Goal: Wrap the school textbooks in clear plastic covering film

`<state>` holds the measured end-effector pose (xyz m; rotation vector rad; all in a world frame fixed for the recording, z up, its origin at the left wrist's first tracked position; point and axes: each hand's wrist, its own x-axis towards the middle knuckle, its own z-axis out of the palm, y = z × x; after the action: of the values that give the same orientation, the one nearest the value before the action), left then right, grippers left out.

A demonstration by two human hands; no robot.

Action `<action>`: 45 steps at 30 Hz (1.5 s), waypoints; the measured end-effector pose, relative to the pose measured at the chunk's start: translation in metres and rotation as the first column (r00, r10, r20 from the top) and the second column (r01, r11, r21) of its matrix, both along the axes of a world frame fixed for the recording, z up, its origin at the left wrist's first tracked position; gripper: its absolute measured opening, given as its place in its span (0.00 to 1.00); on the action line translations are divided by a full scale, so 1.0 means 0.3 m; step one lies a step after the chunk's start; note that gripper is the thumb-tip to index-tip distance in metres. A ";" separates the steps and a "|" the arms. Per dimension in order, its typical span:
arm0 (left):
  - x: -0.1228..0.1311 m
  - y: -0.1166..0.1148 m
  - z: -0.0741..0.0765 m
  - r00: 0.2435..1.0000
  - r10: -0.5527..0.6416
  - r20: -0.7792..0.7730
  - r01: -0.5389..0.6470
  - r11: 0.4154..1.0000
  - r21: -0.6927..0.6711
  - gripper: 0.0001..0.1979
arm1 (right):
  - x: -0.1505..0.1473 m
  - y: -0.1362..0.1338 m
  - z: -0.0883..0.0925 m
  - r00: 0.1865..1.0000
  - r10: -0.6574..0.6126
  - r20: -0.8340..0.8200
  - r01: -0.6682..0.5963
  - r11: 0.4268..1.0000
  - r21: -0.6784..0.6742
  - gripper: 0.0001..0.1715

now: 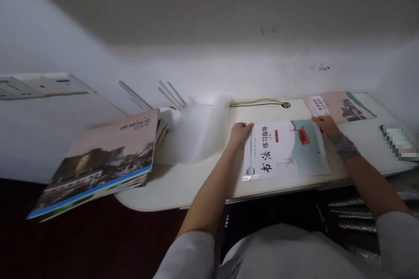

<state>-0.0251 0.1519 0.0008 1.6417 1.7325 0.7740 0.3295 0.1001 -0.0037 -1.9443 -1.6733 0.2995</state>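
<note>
Gripping the calligraphy workbook [273, 152] by its far corners — left hand [241, 134] and right hand [326, 126] one to each — on the white desk [173, 187], right of the textbook stack [108, 150], calls for light, even tension so its clear cover [323, 165] lies smooth.

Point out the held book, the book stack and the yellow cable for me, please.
Held book [284, 150]: head view, middle of its front cover.
Book stack [106, 157]: head view, the cover on top.
Yellow cable [262, 99]: head view, middle of its visible stretch.
</note>
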 end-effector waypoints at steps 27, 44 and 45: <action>0.029 -0.078 -0.056 0.704 -0.276 -0.654 0.460 0.879 0.123 0.21 | -0.047 -0.095 -0.150 0.802 0.308 0.512 -0.312 0.947 -0.080 0.32; 0.052 0.056 0.015 0.969 -0.146 -0.199 0.151 0.988 0.011 0.13 | -0.089 -0.108 -0.151 0.823 0.239 0.516 -0.250 0.967 -0.049 0.31; 0.039 0.045 0.020 0.982 -0.130 -0.135 0.130 0.992 -0.007 0.13 | -0.089 -0.107 -0.151 0.821 0.238 0.519 -0.251 0.967 -0.046 0.31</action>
<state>-0.0134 0.1654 0.0067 1.8249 1.6955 0.6162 0.3027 0.0680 -0.0491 -1.8956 -2.2693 -0.1822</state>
